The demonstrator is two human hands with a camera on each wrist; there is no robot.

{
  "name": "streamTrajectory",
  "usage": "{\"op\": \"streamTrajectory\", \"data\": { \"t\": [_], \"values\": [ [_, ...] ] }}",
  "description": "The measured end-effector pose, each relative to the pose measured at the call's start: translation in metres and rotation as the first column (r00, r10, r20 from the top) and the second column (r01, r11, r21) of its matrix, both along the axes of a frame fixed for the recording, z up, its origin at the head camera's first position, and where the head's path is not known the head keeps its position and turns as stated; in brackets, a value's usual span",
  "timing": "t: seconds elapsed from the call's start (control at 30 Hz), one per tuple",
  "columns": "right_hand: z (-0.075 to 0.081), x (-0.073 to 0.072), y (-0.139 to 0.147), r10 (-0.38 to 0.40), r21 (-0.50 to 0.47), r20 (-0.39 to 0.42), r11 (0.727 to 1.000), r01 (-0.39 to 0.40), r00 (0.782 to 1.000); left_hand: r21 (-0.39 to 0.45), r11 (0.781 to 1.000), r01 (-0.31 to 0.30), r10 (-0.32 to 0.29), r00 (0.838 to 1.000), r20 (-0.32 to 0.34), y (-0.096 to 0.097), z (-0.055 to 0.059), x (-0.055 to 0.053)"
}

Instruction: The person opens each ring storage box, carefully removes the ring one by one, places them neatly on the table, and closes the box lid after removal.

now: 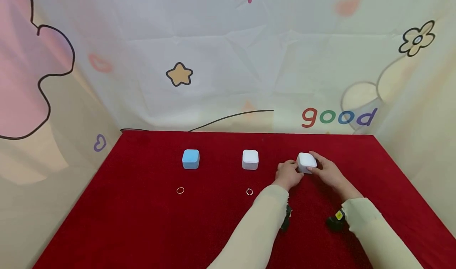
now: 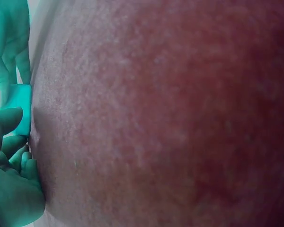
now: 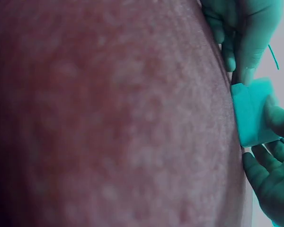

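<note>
White box [image 1: 306,162], smooth, round-cornered, toward the table's far right; left hand [image 1: 287,175] pinches its left side, right hand [image 1: 329,174] curls round the other. Blue box [image 1: 190,159] and second white box [image 1: 250,160] leftward, a thin ring [image 1: 180,193] before each. Red cloth [image 1: 142,225], napped; creased, printed curtain [image 1: 228,59] behind.

White round-cornered box [image 1: 306,161], slightly turned, between left hand [image 1: 287,175] and right hand [image 1: 330,175]

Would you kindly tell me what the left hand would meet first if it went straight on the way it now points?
The rightmost white box, which the left hand seems to touch. Past it, the right hand likely comes next, though depth is unclear.
</note>
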State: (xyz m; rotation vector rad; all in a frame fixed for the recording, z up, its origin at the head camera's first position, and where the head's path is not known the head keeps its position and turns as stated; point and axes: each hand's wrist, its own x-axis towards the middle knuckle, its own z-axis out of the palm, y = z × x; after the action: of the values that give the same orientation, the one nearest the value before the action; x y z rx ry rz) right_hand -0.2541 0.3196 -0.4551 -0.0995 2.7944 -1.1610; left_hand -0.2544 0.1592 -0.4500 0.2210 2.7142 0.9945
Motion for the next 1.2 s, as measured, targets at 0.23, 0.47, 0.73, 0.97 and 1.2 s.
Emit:
{"op": "streamTrajectory", "data": {
  "t": [0.23, 0.47, 0.73, 0.97, 1.2],
  "values": [
    [0.000, -0.001, 0.002, 0.005, 0.032, -0.020, 0.999, -0.004, 1.000, -0.040, 0.999, -0.015, 0.014, 1.000, -0.019, 0.004, -0.004, -0.001],
    [-0.002, -0.002, 0.004, 0.020, 0.001, -0.018, 1.000, -0.020, 1.000, -0.018, 0.993, -0.115, 0.113, 0.991, -0.074, 0.012, -0.016, -0.006],
    [0.001, -0.001, 0.007, 0.019, -0.019, 0.006, 1.000, -0.019, 1.000, 0.044, 0.974, -0.224, 0.227, 0.972, -0.067, 0.021, -0.021, -0.011],
    [0.003, -0.003, 0.009, 0.037, -0.052, 0.016, 0.998, -0.036, 0.999, 0.023, 0.979, -0.201, 0.202, 0.976, -0.087, 0.020, -0.018, -0.011],
    [0.005, -0.002, 0.009, 0.045, -0.082, 0.031, 0.996, -0.042, 0.999, 0.029, 0.979, -0.203, 0.204, 0.976, -0.072, 0.020, -0.019, -0.010]
  ]
}}
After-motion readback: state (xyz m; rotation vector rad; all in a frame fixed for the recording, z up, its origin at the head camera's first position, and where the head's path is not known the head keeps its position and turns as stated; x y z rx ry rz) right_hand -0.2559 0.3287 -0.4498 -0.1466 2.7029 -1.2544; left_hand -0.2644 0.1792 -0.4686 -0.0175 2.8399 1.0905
